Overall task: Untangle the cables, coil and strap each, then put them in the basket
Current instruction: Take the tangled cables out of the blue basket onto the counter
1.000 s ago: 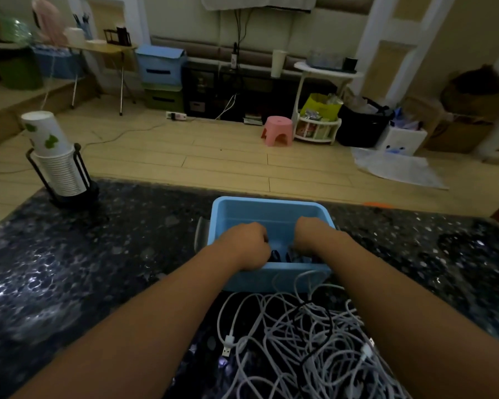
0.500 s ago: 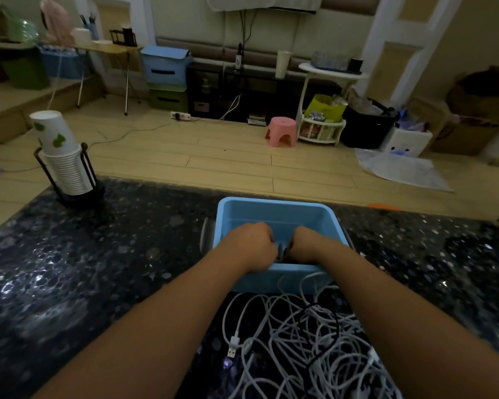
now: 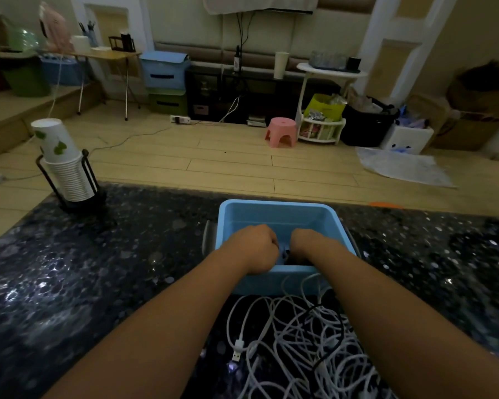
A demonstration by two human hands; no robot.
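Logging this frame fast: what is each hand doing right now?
Left hand: fingers curled inside the blue basket; what it holds is hidden.
Right hand: curled in the basket too; contents cannot be told.

Dim, warm indoor light. Small glints speckle the dark worktop. Wide-angle bending warps the edges, where detail goes soft.

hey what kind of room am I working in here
Probably a lived-in home room, not a workshop. A pink plastic stool and stacked storage bins stand on the wood floor, and a paper cup dispenser sits on the dark speckled countertop.
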